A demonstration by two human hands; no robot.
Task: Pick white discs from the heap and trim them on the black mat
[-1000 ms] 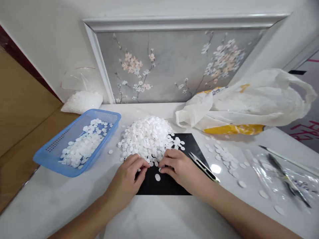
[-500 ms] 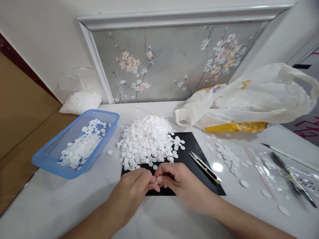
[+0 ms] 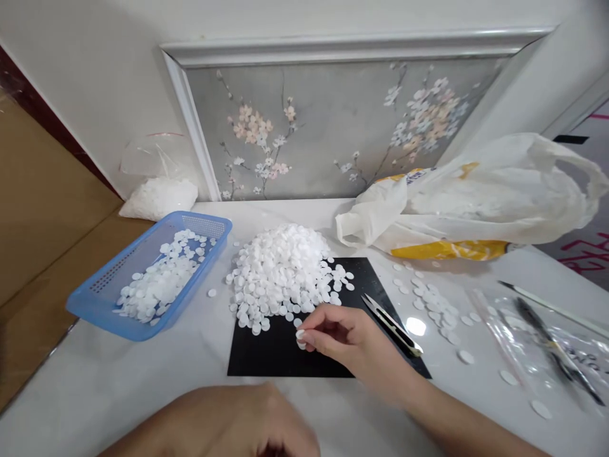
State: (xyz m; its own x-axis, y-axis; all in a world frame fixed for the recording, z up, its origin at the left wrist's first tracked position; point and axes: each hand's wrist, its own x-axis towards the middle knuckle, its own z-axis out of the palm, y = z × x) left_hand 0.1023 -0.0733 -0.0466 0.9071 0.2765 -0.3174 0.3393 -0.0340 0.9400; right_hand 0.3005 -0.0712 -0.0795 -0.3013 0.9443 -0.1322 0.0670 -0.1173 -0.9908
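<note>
My right hand (image 3: 340, 333) pinches small white discs (image 3: 301, 339) between thumb and fingertips, just above the black mat (image 3: 271, 362). Behind it rises a big heap of the same white discs (image 3: 283, 266), partly spilling over the mat. My left hand (image 3: 257, 419) is low in front of the mat, smeared by motion. Its fingers point down out of sight, so what they hold cannot be made out. A pair of thread snips (image 3: 392, 324) lies on the mat to the right of my right hand.
A blue basket (image 3: 85, 303) with discs stands at left, a clear bag of white pieces (image 3: 160, 198) behind it. A white and yellow plastic bag (image 3: 457, 216) lies at back right. Loose discs (image 3: 435, 303), a zip bag (image 3: 528, 343) and a black-tipped tool (image 3: 537, 317) lie at right.
My left hand has parted from my right hand and drawn back towards the near edge. My right hand stays over the mat, its pinched discs now showing.
</note>
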